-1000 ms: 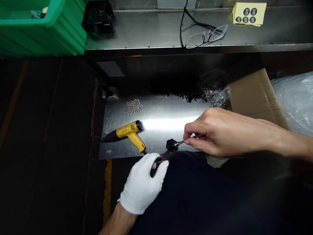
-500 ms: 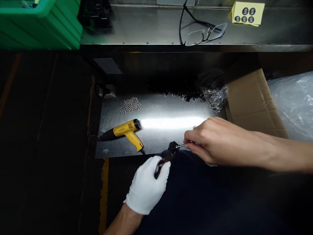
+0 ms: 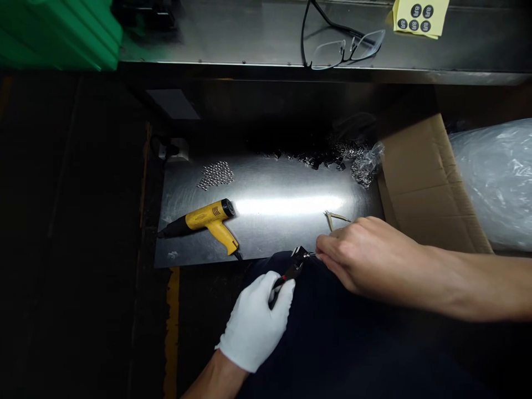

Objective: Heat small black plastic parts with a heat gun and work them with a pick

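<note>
We are logging the right hand (image 3: 366, 269) first: its fingertips (image 3: 322, 247) are pressing together, pinching a thin metal pin (image 3: 311, 255) (the end inside the grip is hidden). The pin's long axis is running almost level, leftward from those fingertips into a small black blocky piece (image 3: 299, 254). That piece is sitting at the nose of a pair of red-accented pliers (image 3: 288, 274), whose jaws we cannot make out clearly. The right hand is nearer the pin, while the white-gloved left hand (image 3: 253, 324) is closing around the pliers' handles just below.

Moving outward, we are noting a thin, pale bent wire (image 3: 337, 217) lying just above the right hand on the steel work surface (image 3: 291, 235); we cannot tell whether they touch. Farther left, a yellow-and-black heat gun (image 3: 205, 221) is resting on the steel near a patch of small metal beads (image 3: 216, 175). Beyond it, black parts (image 3: 316, 162) are lying in a row beside a clear plastic bag (image 3: 368, 165). Eyeglasses (image 3: 344, 50) are sitting on the steel shelf (image 3: 249, 44) above.
</note>
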`<act>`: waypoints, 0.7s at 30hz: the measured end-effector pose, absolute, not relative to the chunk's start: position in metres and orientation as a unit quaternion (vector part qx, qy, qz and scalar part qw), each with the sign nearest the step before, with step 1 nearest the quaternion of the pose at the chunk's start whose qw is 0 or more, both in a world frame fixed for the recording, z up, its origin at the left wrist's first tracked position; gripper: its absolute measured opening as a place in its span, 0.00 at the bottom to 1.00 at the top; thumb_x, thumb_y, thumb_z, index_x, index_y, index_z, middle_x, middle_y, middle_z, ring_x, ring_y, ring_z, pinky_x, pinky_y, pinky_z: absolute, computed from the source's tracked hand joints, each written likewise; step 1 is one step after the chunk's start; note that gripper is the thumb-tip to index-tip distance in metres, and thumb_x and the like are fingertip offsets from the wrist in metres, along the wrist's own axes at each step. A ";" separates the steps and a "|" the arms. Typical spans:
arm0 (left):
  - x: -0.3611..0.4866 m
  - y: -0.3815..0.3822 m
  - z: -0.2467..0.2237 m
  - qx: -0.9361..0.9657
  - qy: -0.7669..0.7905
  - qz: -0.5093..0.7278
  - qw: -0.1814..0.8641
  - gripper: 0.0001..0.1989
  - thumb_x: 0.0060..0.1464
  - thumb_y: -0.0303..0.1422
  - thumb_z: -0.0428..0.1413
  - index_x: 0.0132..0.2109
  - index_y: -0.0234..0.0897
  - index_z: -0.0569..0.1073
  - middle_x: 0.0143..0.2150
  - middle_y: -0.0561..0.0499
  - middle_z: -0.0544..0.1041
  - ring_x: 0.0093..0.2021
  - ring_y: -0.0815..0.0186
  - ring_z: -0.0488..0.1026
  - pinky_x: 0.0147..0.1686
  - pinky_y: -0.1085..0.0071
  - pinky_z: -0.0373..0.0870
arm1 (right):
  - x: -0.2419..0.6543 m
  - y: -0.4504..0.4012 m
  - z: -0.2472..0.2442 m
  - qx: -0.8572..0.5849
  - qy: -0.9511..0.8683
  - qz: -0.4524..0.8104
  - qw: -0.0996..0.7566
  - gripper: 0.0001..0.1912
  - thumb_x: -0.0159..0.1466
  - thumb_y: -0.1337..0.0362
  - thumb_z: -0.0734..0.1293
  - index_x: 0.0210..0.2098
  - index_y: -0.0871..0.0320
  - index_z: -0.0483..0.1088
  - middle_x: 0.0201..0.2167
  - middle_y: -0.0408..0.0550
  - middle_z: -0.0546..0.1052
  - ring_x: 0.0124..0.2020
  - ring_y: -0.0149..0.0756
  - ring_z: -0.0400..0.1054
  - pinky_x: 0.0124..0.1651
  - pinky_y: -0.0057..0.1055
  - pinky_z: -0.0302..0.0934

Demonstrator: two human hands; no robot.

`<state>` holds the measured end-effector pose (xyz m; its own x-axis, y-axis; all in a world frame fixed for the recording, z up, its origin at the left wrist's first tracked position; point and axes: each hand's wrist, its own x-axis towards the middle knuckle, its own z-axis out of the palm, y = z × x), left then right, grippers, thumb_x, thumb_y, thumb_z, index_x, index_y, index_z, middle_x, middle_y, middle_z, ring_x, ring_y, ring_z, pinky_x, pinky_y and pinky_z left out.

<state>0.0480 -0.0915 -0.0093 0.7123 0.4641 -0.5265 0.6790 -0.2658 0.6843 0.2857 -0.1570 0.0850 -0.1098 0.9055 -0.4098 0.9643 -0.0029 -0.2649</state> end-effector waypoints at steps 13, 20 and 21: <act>0.056 -0.093 -0.008 0.779 0.379 -0.127 0.482 0.20 0.71 0.45 0.46 0.30 0.41 0.59 0.26 0.57 0.65 0.28 0.67 0.64 0.31 0.67 0.55 | 0.271 -0.161 0.082 0.664 0.724 -0.171 0.080 0.09 0.59 0.79 0.66 0.31 0.59 0.73 0.16 0.43 0.75 0.14 0.39 0.68 0.21 0.38 0.33; 0.049 -0.089 -0.006 0.788 0.360 -0.110 0.487 0.20 0.71 0.45 0.46 0.31 0.41 0.62 0.27 0.56 0.66 0.28 0.68 0.65 0.31 0.67 0.58 | 0.284 -0.167 0.085 0.666 0.711 -0.219 0.059 0.11 0.71 0.68 0.62 0.31 0.56 0.70 0.19 0.42 0.75 0.17 0.37 0.67 0.25 0.38 0.40; 0.048 -0.088 -0.006 0.791 0.356 -0.110 0.486 0.20 0.71 0.45 0.47 0.32 0.41 0.63 0.28 0.56 0.67 0.28 0.67 0.65 0.31 0.67 0.59 | 0.286 -0.167 0.086 0.667 0.706 -0.232 0.051 0.13 0.72 0.67 0.61 0.31 0.55 0.69 0.19 0.42 0.75 0.17 0.36 0.67 0.25 0.37 0.41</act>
<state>0.0482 -0.0880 -0.0056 0.7224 0.4565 -0.5194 0.6697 -0.2748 0.6899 0.2863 -0.1672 0.0862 -0.1063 0.9180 -0.3822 0.9656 0.0035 -0.2602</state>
